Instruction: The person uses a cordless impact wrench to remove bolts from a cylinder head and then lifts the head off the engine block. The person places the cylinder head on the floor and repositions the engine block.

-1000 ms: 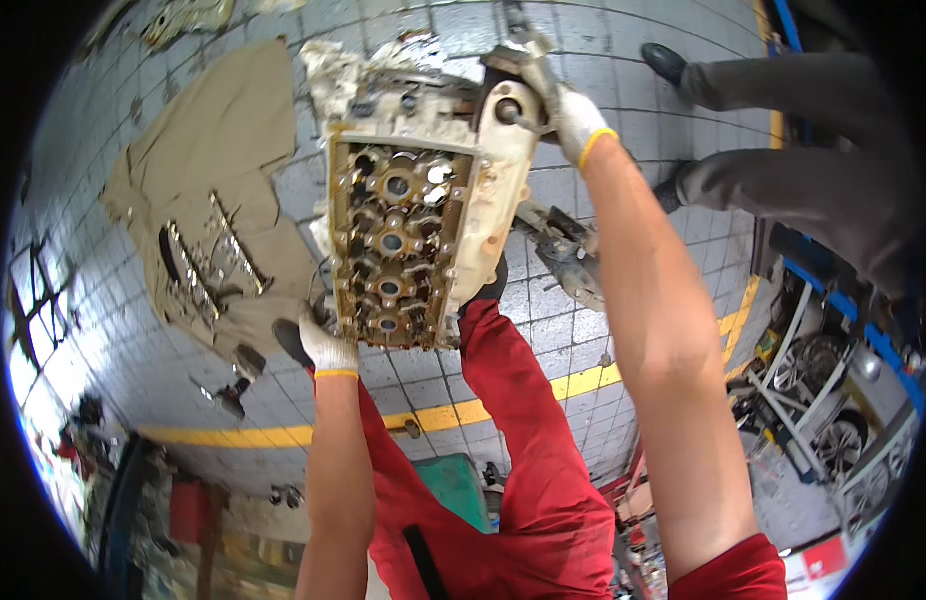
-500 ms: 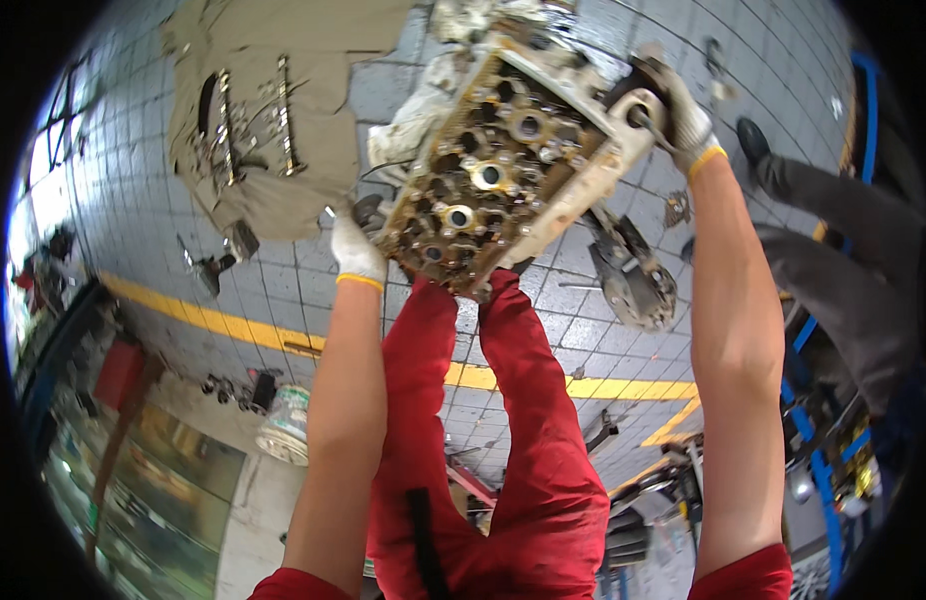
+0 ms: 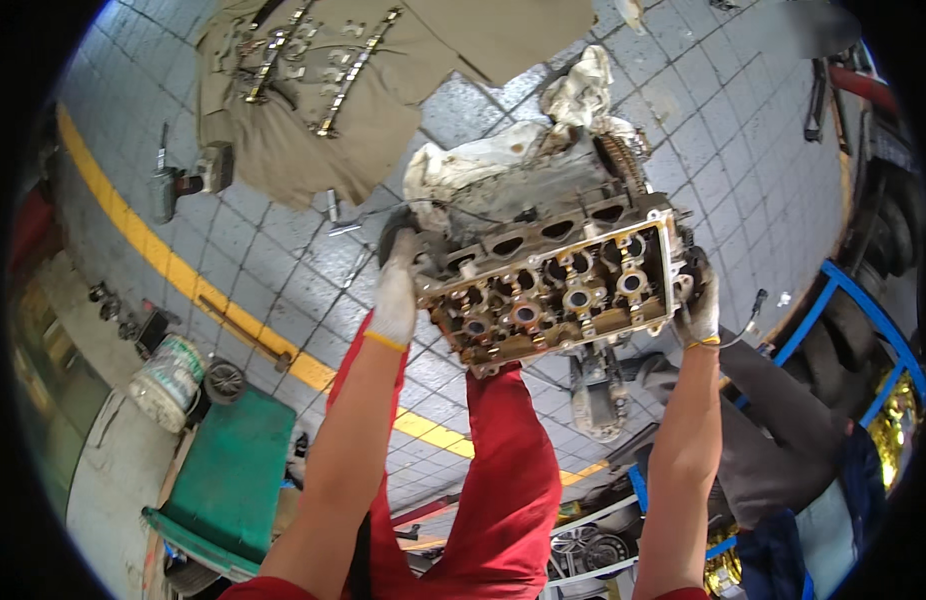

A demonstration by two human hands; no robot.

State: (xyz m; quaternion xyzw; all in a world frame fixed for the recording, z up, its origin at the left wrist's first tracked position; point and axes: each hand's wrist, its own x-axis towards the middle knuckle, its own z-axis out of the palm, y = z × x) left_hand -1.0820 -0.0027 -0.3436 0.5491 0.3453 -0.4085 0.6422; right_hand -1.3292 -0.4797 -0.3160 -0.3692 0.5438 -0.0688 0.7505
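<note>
A cylinder head point(image 3: 583, 318), oily brown inside a pale metal rim, lies crosswise between my hands, its row of round plug wells facing me. My left hand point(image 3: 395, 290), in a white glove with a yellow cuff, is closed round its left end, the fingertips partly hidden. At the opposite end my gloved right hand point(image 3: 700, 308) grips the edge, fingers curled behind it. Just beyond sits an engine block point(image 3: 533, 185) with a timing chain point(image 3: 619, 165) and white cloths point(image 3: 463, 165) about it. Whether the head touches the block is hidden.
A brown cloth point(image 3: 383, 170) at far left bears camshafts point(image 3: 358, 72) and small metal parts. Near it lie a power drill point(image 3: 188, 182) and a T-shaped tool point(image 3: 340, 220). Below the head is a dark metal cover point(image 3: 598, 395). A person's grey-trousered leg point(image 3: 773, 430) is at right.
The cylinder head has swung from a steep slant to nearly crosswise. My right hand has come down from its upper corner to its right end. The view has shifted, showing more floor at right.
</note>
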